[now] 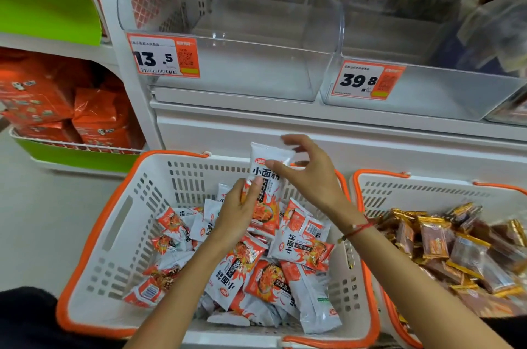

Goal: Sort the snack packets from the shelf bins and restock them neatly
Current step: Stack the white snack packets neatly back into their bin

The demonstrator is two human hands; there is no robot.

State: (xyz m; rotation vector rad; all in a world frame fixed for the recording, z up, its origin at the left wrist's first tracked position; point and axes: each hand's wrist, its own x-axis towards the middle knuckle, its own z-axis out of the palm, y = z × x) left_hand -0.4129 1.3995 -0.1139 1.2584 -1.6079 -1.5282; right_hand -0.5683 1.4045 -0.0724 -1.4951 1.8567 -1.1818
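Shop aisle, clear bins (242,69) bare; left hand (238,213) pinches packet (266,194) upright over basket (119,223), right hand (308,174) loose at top; square edges, then load facing forward

I am in a shop aisle: clear shelf bins (256,63) carry orange price tags (162,55), with plastic shopping baskets (114,234) below.
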